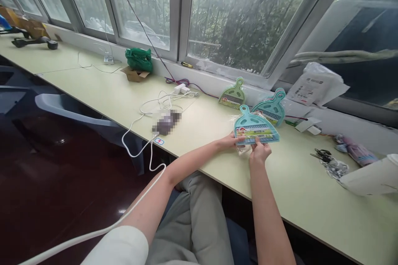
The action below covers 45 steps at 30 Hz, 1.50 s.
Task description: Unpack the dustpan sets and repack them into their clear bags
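Around the lower part of a light blue dustpan (256, 126), both bare hands of the person are closed. The left hand (229, 140) grips its lower left corner, and the right hand (260, 151) pinches its bottom edge near the middle, with the thumb in front. The fingers behind the dustpan are hidden, so their exact placing cannot be told. The dustpan is held above the table (202, 120), with its handle toward the window (230, 20). It is in clear wrapping, and the small print on its label (253, 133) is not readable.

Just behind the dustpan, and partly covered by it, is a stack of blue dustpans (276, 103); how many it contains is not clear. Behind the dustpan to the left there is also a green dustpan (232, 96).

Well to the left of the dustpan lies a dark object (167, 123), blurred into squares, so its kind cannot be said. To the right of the dustpan, a small black thing (323, 155) is hard to make out, and farther right a white container (371, 177) is cut off by the edge of the view.
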Each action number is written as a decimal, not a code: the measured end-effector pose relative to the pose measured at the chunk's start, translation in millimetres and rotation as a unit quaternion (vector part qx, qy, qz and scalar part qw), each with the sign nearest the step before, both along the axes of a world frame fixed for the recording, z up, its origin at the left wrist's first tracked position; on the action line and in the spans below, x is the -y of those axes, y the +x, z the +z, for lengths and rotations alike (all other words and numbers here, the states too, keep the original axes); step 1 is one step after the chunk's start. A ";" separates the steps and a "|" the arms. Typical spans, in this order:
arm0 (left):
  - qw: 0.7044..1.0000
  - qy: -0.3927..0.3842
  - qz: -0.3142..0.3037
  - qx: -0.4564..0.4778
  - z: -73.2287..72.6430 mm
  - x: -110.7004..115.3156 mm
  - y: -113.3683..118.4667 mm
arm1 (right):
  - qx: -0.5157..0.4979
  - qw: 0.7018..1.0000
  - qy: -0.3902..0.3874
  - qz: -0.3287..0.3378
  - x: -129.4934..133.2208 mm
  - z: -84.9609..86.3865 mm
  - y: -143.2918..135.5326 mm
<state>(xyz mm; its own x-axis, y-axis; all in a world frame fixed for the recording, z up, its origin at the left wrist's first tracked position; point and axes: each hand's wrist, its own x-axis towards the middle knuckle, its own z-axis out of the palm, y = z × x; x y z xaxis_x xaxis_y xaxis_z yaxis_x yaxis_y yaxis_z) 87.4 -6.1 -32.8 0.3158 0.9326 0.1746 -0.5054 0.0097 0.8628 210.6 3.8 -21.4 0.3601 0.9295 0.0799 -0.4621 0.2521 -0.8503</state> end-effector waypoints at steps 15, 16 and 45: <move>0.959 -0.160 0.229 0.044 8.2 -32.3 -47.5 | 0.716 0.698 0.038 -0.005 11.1 8.2 3.2; 0.956 -0.181 0.228 0.047 10.3 -29.8 -53.1 | 0.769 0.635 0.077 -0.008 9.4 8.1 3.4; 0.960 -0.244 0.131 -0.044 37.3 -11.3 -74.6 | 0.792 0.477 0.381 0.015 -35.0 19.0 58.0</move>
